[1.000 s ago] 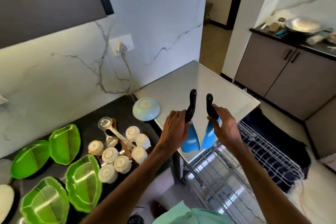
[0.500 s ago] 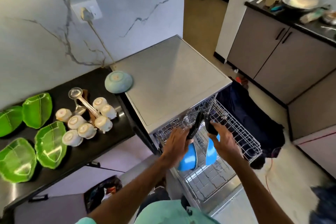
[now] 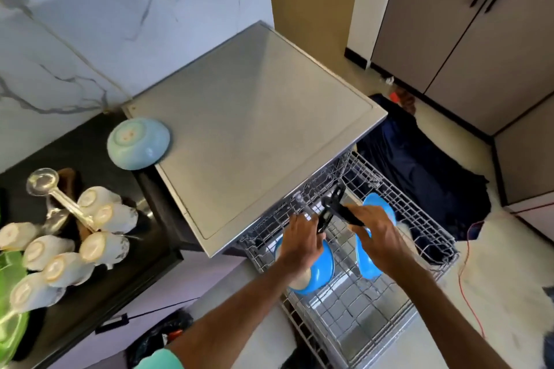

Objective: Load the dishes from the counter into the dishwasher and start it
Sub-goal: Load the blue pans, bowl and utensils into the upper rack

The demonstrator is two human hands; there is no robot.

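Note:
My left hand (image 3: 299, 244) grips the black handle of a small blue pan (image 3: 320, 272) that sits low in the pulled-out wire rack (image 3: 359, 323) of the dishwasher (image 3: 254, 129). A second blue pan (image 3: 368, 265) is held by its black handle in my right hand (image 3: 379, 237), also down in the rack; blue shows on both sides of that hand. The two handles cross between my hands. On the black counter (image 3: 90, 153) lie an upturned light-blue bowl (image 3: 138, 142), several upturned white cups (image 3: 60, 249), a clear ladle (image 3: 42, 181) and green leaf plates (image 3: 9, 308).
The light-blue bowl overlaps the left edge of the dishwasher's flat grey top. A dark cloth (image 3: 419, 174) lies on the floor behind the rack. A red cord (image 3: 467, 278) trails at the right. Grey cabinets (image 3: 464, 39) stand beyond it.
Both hands have come down from above the dishwasher top and lowered the two blue pans into the pulled-out rack. My view has tilted down with them.

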